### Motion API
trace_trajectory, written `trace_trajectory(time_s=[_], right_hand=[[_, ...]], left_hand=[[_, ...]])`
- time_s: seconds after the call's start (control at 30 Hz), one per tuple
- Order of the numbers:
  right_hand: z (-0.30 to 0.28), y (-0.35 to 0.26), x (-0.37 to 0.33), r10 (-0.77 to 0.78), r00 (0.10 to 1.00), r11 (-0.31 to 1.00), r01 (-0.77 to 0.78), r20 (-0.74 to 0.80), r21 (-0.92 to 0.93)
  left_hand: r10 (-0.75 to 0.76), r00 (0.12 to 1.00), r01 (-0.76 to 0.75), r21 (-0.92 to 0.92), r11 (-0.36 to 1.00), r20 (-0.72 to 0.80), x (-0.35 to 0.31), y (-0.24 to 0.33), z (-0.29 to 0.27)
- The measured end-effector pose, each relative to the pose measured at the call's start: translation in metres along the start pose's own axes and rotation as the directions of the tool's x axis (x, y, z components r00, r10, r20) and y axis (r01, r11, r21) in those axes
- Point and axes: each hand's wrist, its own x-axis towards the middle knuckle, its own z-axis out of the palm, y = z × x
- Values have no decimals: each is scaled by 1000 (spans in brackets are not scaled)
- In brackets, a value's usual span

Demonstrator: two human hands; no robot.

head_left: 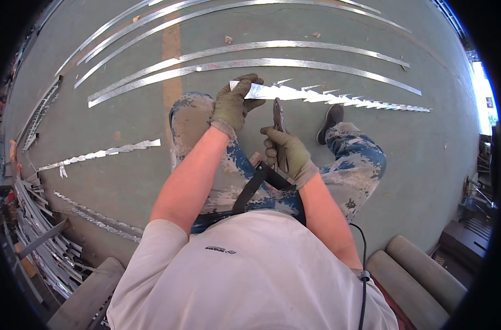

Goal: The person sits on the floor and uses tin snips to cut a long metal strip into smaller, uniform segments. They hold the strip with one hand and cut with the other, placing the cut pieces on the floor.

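Note:
In the head view, my left hand [233, 104], in a green work glove, grips the near end of a shiny sheet-metal strip [305, 95]. One edge of the strip is cut into a row of slanted, pointed tabs, and it stretches away to the right above the floor. My right hand [289, 149], gloved too, is wrapped round the handles of a pair of tin snips [278, 114]. Their dark jaws point up, just below the strip near my left hand. Whether the jaws touch the metal I cannot tell.
Several long plain metal strips [250, 63] lie across the floor ahead. At left lie another notched strip [102, 154] and a pile of metal strips [39, 236]. Padded cylinders [426, 269] stand at lower right. A black strap [250, 190] crosses my lap.

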Motion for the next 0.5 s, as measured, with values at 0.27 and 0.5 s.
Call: trace_trajectory(time_s=[0.27, 0.5], right_hand=[[23, -2, 2, -1, 966, 989, -38, -260, -146], [30, 3, 8, -147, 891, 902, -58, -430, -427]], left_hand=[[-30, 999, 29, -42, 999, -32, 1, 1, -2], [-36, 999, 33, -66, 997, -35, -3, 1, 0]])
